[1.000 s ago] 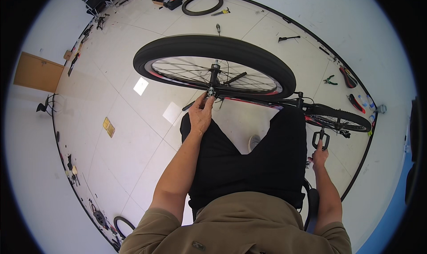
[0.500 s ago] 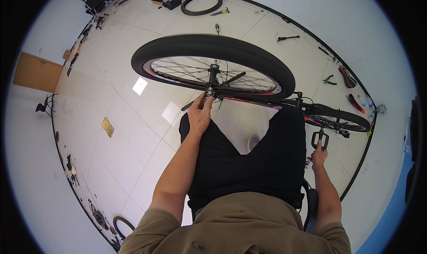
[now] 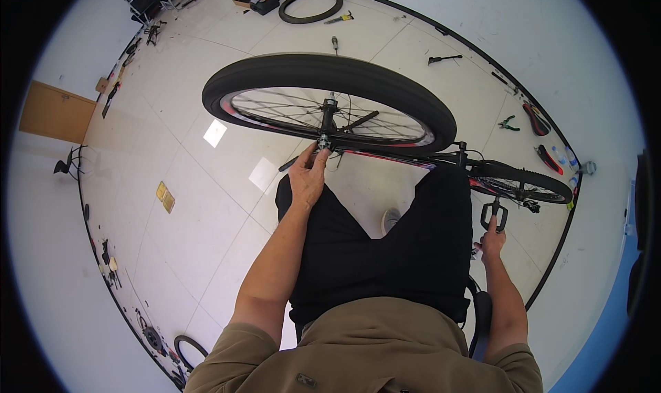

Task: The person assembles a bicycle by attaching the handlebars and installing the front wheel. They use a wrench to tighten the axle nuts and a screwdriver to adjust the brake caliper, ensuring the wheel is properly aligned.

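A bicycle wheel with a thick black tyre (image 3: 330, 66) stands large in front of me, and its spokes run into a dark hub (image 3: 330, 114). My left hand (image 3: 307, 179) has thumb and fingers pinched around the axle end (image 3: 323, 142) on the near side of that hub. Off to the right, my right hand (image 3: 491, 243) is closed at the near edge of a black pedal (image 3: 494, 216), one finger reaching up onto it. Its other fingers are partly hidden. Beyond the pedal lies the bicycle's other wheel (image 3: 540, 185), joined by the red and black frame (image 3: 392, 158).
A screwdriver (image 3: 335, 43) lies behind the large wheel, and farther back are a loose tyre (image 3: 310, 5) and a hammer (image 3: 339, 18). Green-handled pliers (image 3: 509, 123) and a saddle (image 3: 536, 119) lie at the right. A yellow packet (image 3: 165, 196) is on the tiled floor at left.
Almost nothing differs. The whole view has shifted very slightly, while both hands keep their places at the axle end and the pedal.
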Demonstrator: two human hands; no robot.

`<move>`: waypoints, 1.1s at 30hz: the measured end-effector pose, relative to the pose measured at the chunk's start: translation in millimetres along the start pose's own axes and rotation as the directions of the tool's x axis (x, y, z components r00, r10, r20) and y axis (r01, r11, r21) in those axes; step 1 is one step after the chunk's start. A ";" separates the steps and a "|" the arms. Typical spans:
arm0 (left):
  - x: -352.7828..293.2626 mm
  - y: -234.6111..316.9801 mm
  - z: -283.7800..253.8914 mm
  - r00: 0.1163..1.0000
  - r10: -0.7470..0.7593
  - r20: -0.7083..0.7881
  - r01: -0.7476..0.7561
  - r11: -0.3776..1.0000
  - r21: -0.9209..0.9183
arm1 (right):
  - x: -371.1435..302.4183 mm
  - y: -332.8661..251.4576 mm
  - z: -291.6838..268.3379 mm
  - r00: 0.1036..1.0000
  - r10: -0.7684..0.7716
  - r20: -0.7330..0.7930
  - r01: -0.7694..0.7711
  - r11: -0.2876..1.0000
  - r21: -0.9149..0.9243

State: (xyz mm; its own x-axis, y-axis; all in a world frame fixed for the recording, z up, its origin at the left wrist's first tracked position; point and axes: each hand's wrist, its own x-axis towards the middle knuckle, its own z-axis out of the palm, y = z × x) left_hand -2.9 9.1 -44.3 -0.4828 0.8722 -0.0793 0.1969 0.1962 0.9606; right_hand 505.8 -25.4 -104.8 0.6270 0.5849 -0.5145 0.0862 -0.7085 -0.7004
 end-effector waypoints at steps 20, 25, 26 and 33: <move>1.6 1.0 3.0 1.000 -0.020 -0.019 0.019 0.999 -0.048 | 10.1 9.1 -1.9 1.000 -0.019 -0.008 0.019 1.000 -0.024; 0.8 5.4 -1.2 0.999 -0.031 -0.016 0.030 0.999 -0.024 | 10.5 8.0 4.1 0.999 -0.028 -0.039 0.026 0.999 -0.044; -0.3 4.0 -1.9 0.999 -0.033 -0.024 0.032 0.999 -0.035 | 8.5 8.0 4.9 0.999 -0.031 -0.043 0.029 0.999 -0.043; -1.5 1.6 -1.7 1.000 -0.001 -0.029 0.000 0.999 -0.042 | 0.1 3.5 5.9 0.999 -0.031 -0.032 0.030 0.999 -0.030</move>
State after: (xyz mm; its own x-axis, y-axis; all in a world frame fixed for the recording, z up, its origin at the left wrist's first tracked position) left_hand -3.3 7.3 -42.2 -0.5073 0.8587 -0.0726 0.1611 0.1772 0.9709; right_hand 501.7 -25.6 -110.2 0.6484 0.5934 -0.4769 0.1280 -0.7025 -0.7001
